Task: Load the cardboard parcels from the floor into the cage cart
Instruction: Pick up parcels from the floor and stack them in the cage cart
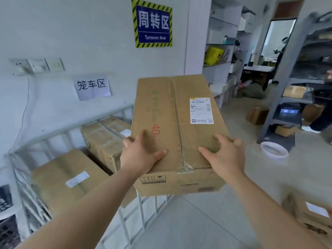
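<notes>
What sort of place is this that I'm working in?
Probably a parcel depot or warehouse staging room. A wall sign reads "Turnover Area", a metal cage cart against the wall holds cardboard parcels, and the left hand and right hand grip a labelled carton, with storage shelves behind.

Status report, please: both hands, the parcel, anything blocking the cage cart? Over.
Left hand and right hand grip the parcel, held in the air. Cage cart at left, loaded parcels inside. Nothing seen blocking the cart top.

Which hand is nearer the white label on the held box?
Right. The right hand holds the box below the label; the left hand holds it across the tape seam, farther off.
</notes>
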A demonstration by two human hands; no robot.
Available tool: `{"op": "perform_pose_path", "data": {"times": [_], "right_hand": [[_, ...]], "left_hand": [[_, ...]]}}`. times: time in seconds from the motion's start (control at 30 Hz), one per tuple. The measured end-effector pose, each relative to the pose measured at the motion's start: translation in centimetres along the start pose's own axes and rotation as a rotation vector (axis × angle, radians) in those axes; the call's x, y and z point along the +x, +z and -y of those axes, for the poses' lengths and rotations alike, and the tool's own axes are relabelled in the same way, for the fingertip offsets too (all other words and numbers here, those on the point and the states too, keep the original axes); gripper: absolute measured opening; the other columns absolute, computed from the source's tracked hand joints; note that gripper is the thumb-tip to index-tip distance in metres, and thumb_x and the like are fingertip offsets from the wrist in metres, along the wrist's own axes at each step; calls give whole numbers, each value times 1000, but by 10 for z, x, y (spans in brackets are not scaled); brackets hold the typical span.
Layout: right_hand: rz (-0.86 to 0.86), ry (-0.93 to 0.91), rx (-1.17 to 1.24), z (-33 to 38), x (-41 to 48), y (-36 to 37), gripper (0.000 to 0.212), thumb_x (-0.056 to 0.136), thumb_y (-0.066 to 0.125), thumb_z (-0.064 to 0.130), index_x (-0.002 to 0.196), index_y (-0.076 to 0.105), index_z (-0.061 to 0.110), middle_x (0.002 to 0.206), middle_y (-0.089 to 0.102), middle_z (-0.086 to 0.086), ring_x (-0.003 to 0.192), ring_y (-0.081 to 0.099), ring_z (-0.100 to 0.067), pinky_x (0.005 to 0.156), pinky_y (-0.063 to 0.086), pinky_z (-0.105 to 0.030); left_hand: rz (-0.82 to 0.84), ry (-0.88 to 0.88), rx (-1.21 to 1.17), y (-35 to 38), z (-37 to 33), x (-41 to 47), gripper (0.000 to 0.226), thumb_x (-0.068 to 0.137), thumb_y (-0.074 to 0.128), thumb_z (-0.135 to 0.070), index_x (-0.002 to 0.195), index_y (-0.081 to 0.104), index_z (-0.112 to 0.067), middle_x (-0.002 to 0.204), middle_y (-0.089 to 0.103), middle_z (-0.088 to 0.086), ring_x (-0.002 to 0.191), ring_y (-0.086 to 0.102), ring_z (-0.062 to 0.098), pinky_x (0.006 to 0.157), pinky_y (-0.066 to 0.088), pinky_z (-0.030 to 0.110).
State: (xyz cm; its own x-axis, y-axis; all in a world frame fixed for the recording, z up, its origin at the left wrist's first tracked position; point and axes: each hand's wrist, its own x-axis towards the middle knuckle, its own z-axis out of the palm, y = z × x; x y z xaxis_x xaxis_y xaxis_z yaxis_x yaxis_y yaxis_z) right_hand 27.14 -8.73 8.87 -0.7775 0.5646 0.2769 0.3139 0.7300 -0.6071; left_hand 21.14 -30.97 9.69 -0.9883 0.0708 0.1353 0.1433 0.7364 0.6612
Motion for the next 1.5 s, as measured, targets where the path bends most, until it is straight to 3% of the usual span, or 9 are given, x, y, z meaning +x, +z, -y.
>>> {"op": "perform_pose_path", "data": {"times": [0.17, 0.33, 0.53, 0.67, 0.77, 0.87, 1.03, 1.17, 1.5], "right_hand": [[86, -117, 66, 93, 28, 75, 76, 68, 67, 65, 135, 46, 35, 132, 34, -8, 121, 40, -28, 101, 42, -41], [200, -248, 93, 168, 48, 147, 76, 70, 66, 65, 136, 44, 35, 129, 34, -6, 116, 42, -27, 97, 43, -39], [360, -381, 146, 231, 76, 241, 74, 69, 67, 64, 134, 45, 37, 127, 33, -3, 113, 45, -25, 85, 48, -32], [482, -455, 134, 262, 92, 298, 72, 69, 67, 63, 133, 46, 38, 129, 33, -3, 117, 44, -26, 95, 45, -38], [557, -507, 123, 281, 98, 340, 73, 68, 67, 63, 134, 46, 37, 128, 33, -5, 117, 43, -27, 97, 45, -38], [640, -521, 93, 294, 99, 380, 73, 69, 68, 61, 134, 46, 37, 126, 33, -5, 118, 42, -26, 96, 45, -36], [753, -507, 49, 309, 94, 440, 72, 70, 71, 57, 134, 46, 34, 125, 33, -4, 109, 48, -26, 90, 44, -32], [804, -481, -1, 319, 88, 486, 75, 69, 72, 57, 135, 46, 33, 125, 32, -5, 109, 49, -27, 94, 46, -35], [905, -377, -65, 322, 74, 576, 78, 71, 70, 55, 138, 43, 27, 129, 28, -8, 114, 47, -27, 88, 48, -33]], "left_hand": [[-146, -106, 29, -66, 65, 47, 84, 64, 73, -66, 132, 33, -37, 115, 33, 1, 99, 54, 28, 85, 46, 33], [-264, -250, 72, -106, 130, 81, 84, 62, 73, -68, 131, 35, -39, 125, 38, 7, 106, 56, 31, 87, 48, 36], [-369, -445, 120, -126, 195, 116, 87, 60, 72, -71, 131, 34, -40, 128, 39, 9, 101, 58, 31, 86, 50, 36], [-419, -568, 107, -128, 230, 135, 85, 60, 74, -69, 131, 36, -38, 129, 39, 10, 101, 57, 29, 80, 47, 32], [-440, -661, 123, -125, 255, 147, 82, 61, 73, -69, 128, 37, -39, 128, 39, 10, 88, 55, 24, 75, 49, 31], [-422, -751, 124, -121, 280, 158, 80, 63, 73, -67, 128, 37, -37, 128, 38, 10, 78, 50, 20, 68, 46, 28], [-370, -869, 124, -113, 332, 176, 89, 64, 73, -66, 135, 34, -32, 129, 37, 10, 88, 52, 23, 81, 48, 33], [-301, -917, 68, -105, 384, 194, 98, 59, 73, -71, 139, 32, -33, 128, 37, 10, 101, 56, 27, 92, 49, 40], [-143, -983, 78, -90, 481, 234, 104, 56, 70, -74, 141, 22, -38, 138, 31, 9, 108, 55, 29, 90, 50, 41]]}}
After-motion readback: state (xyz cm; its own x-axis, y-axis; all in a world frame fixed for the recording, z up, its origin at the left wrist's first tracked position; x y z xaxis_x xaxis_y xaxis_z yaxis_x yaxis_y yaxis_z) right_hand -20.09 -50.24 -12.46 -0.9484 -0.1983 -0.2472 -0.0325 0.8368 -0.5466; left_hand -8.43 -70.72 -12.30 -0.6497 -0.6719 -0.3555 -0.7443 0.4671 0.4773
